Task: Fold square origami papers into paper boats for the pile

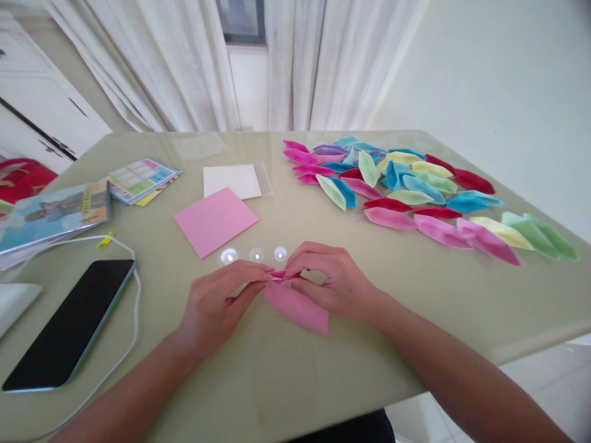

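Many pieces (409, 197) of coloured paper are already folded; they lie in loose rows at the right of the table (231, 387), matte, long and pointed like small boats. One pink sheet (300, 309) seems only partly folded: it is at the near middle, where the left hand (221, 301) and the right hand (335, 280), close together, both pinch its creased edge. The flat, smooth pink paper (217, 221) beyond is not folded.

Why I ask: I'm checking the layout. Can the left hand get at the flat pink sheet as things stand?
Probably yes: the flat pink sheet lies just beyond the left hand, with nothing visible blocking it, though that hand is pinching the folded pink paper.
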Action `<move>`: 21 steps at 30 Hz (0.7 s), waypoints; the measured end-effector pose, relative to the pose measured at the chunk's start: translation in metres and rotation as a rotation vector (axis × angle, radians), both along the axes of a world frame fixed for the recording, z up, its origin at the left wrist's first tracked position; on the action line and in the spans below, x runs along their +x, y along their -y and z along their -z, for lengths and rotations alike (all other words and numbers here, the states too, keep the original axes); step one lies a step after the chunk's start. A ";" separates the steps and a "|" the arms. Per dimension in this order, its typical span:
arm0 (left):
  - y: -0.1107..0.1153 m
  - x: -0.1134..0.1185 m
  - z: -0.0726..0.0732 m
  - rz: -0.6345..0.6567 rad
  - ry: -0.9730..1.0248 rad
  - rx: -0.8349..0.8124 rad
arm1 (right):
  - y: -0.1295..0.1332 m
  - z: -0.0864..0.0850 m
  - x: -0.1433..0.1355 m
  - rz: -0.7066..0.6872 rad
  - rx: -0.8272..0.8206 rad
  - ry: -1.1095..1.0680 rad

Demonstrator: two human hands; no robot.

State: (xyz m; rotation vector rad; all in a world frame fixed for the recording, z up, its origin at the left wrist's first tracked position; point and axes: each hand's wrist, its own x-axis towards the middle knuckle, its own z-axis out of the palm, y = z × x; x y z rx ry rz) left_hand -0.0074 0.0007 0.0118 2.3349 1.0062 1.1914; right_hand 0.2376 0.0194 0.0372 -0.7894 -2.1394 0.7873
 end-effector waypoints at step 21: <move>-0.009 0.005 -0.003 0.036 0.100 -0.293 | -0.001 0.000 0.004 0.024 -0.110 -0.018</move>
